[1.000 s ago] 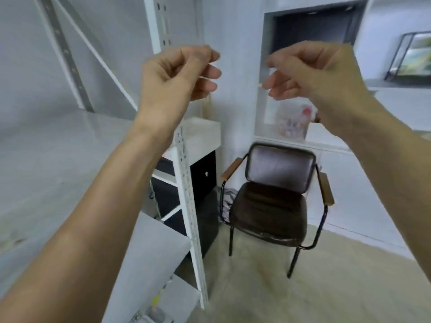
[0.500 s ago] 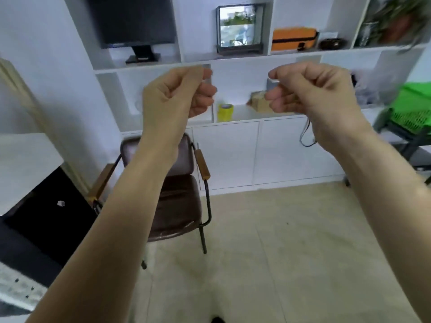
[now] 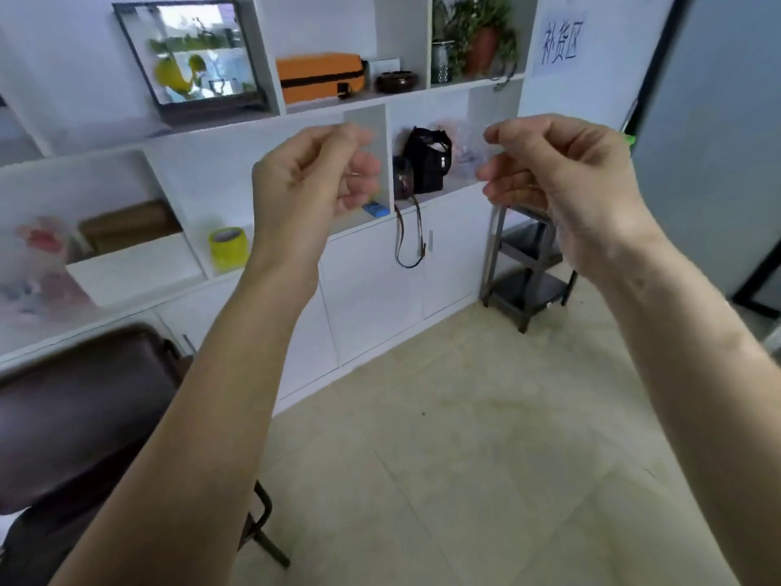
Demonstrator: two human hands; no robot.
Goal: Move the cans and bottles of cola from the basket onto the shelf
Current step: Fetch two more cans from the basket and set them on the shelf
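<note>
A: What are the hands doing?

B: Both are raised in front of the person, fingers curled inward. The left hand (image 3: 312,179) is clenched on nothing that shows. The right hand (image 3: 562,175) is curled the same way, equally bare.

A: Why hold them up like that?

B: A guess only: they look carried at the ready while the person faces the room, not working on anything. No cola can or bottle is in either hand.

A: So where are the cans, the bottles, the basket?

B: None of them is in view. A sliver of green (image 3: 628,139) shows past the right hand at the edge of a grey panel, but it is too small to name.

A: What lies behind the hands?

B: A white wall unit (image 3: 372,289) with open cubbies: a black bag (image 3: 427,164) with its strap hanging over the cabinet door, a roll of yellow tape (image 3: 229,248), an orange case (image 3: 321,78), a framed picture (image 3: 194,61), a potted plant (image 3: 481,40). A dark cart (image 3: 528,272) stands on the floor behind the right wrist, and a brown chair (image 3: 80,408) is cut off at lower left.

A: Anything unclear?

B: The left cubbies are blurred, and what the right hand hides on the cart cannot be told.
</note>
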